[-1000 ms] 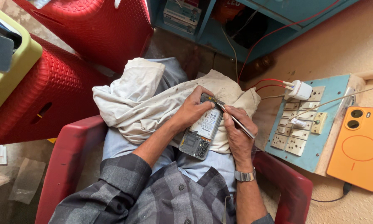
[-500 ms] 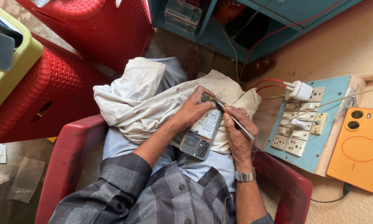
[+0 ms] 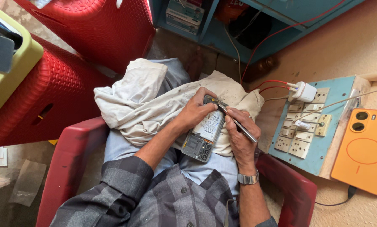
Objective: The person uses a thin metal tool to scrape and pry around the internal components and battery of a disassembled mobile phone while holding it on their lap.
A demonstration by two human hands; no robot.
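An opened phone [image 3: 203, 136] with its back cover off, battery and circuit board showing, rests on a white cloth [image 3: 148, 101] over my lap. My left hand [image 3: 197, 110] grips the phone's upper end from the left. My right hand [image 3: 239, 134] holds thin metal tweezers [image 3: 234, 122] whose tips touch the top edge of the phone. A metal watch [image 3: 248, 179] sits on my right wrist.
A blue switchboard [image 3: 312, 124] with sockets, a white charger plug [image 3: 304, 91] and red wires lies at right, beside an orange phone [image 3: 365, 152]. Red plastic stools [image 3: 92, 31] stand at upper left. I sit in a red chair [image 3: 71, 151].
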